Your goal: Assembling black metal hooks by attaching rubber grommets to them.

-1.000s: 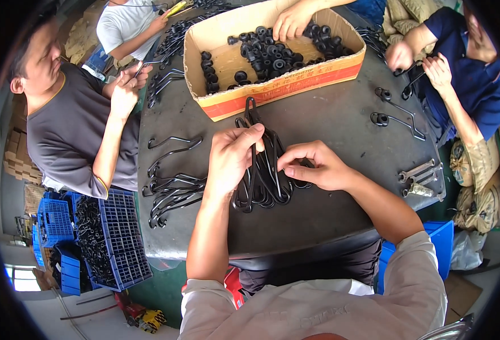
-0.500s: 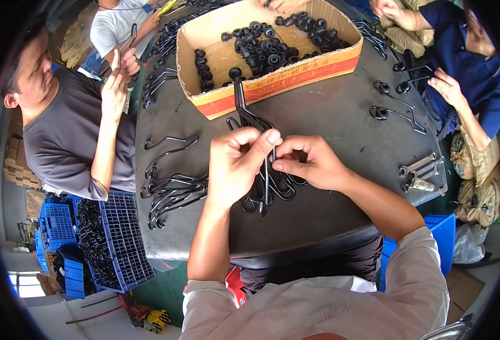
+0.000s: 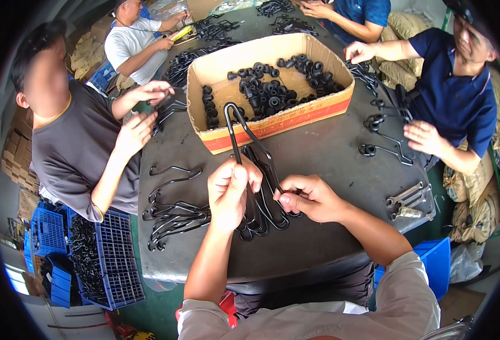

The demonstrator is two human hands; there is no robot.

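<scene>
A black bent metal rod [image 3: 231,133] stands up between my hands, its rounded bend in front of the cardboard box [image 3: 284,122]. My left hand [image 3: 227,195] is closed round one leg of the rod, thumb on top. My right hand [image 3: 309,198] pinches the other leg low down with thumb and forefinger. Under and behind my hands lie several more bent rods [image 3: 255,226], partly hidden. Black rubber bushings [image 3: 272,93] are heaped in the box, just beyond the bend.
More bent rods [image 3: 176,218] lie at the left of the dark table [image 3: 318,249]. At the right are wrenches [image 3: 406,195] and rods with bushings on them [image 3: 386,152]. Co-workers stand at both sides and the far end. Blue crates [image 3: 117,255] stand at the lower left.
The rod's two legs now show spread apart, with its bend upright. My left hand has shifted slightly down and left. The left co-worker's hands have dropped to the rods on the table.
</scene>
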